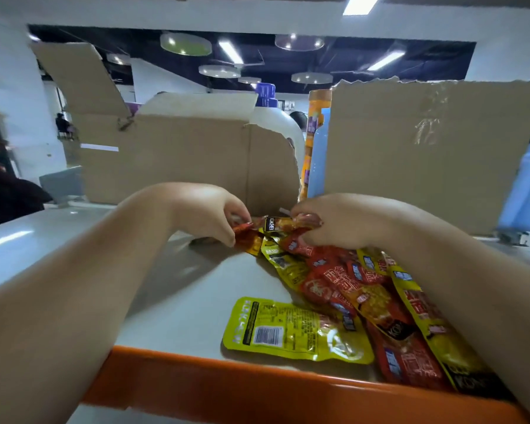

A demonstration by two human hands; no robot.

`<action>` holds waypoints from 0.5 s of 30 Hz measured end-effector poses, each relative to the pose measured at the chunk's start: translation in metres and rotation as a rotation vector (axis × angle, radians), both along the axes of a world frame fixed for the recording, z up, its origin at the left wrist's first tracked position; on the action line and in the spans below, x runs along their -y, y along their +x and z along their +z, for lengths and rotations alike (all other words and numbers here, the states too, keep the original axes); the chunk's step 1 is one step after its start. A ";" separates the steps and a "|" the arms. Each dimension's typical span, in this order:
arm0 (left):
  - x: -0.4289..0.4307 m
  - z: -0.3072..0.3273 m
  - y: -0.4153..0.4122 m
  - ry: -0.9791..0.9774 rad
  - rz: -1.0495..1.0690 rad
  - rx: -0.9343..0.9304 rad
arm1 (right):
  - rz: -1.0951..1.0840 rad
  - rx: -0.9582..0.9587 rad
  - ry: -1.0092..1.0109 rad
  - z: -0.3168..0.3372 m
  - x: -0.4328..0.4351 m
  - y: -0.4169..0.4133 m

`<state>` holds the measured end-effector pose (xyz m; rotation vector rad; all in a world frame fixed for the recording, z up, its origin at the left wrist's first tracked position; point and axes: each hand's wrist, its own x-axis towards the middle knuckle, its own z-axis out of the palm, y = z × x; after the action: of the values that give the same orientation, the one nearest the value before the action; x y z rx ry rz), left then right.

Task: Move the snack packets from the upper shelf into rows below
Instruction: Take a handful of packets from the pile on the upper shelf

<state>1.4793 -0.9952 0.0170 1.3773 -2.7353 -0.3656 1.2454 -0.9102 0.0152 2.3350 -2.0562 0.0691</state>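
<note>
Several red and yellow snack packets [358, 289] lie in a loose heap on the grey upper shelf [178, 289], spreading from its middle to the front right. One yellow packet [294, 330] lies flat, back side up, near the orange front edge. My left hand [208, 212] pinches a red-orange packet [247, 237] at the far end of the heap. My right hand [340, 221] grips a bunch of red packets beside it, fingers curled over their tops. My right forearm covers part of the heap.
The shelf has an orange front rail [257, 390]. An open cardboard box [181, 154] stands at the back left, a second cardboard box [426, 154] at the back right. Tall orange and blue bottles [315, 142] stand between them.
</note>
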 end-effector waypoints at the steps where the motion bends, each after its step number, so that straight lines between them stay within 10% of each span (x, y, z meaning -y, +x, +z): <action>1: 0.000 0.001 0.003 0.005 -0.004 -0.011 | 0.001 0.008 0.016 -0.002 0.001 0.001; 15: 0.005 0.002 0.009 -0.140 0.095 0.002 | 0.010 -0.036 -0.071 0.001 0.000 0.007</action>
<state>1.4887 -1.0003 0.0188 1.4641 -2.6269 -0.1635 1.2520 -0.9098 0.0161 2.2883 -1.9922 0.0976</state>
